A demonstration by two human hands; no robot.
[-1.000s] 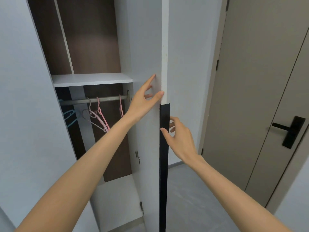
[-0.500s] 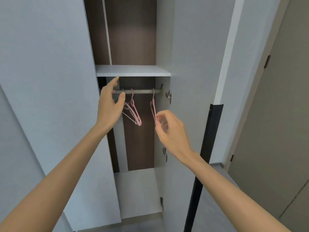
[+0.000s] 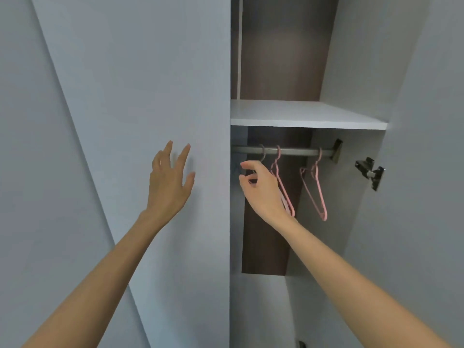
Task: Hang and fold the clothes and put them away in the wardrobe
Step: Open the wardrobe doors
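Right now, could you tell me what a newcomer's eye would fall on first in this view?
The pink hangers on the grey rail under the white shelf stand out first. The right hand reaches in beside them, fingers curled; whether it grips anything is unclear. The left hand is spread open before the pale wardrobe door on the left.

Soft even indoor light, faint shadows, wide-angle bending at edges, slight blur

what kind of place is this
Probably a bedroom or another room in a home, seen from in front of an open wardrobe. Inside it, pink hangers hang on a rail under a white shelf.
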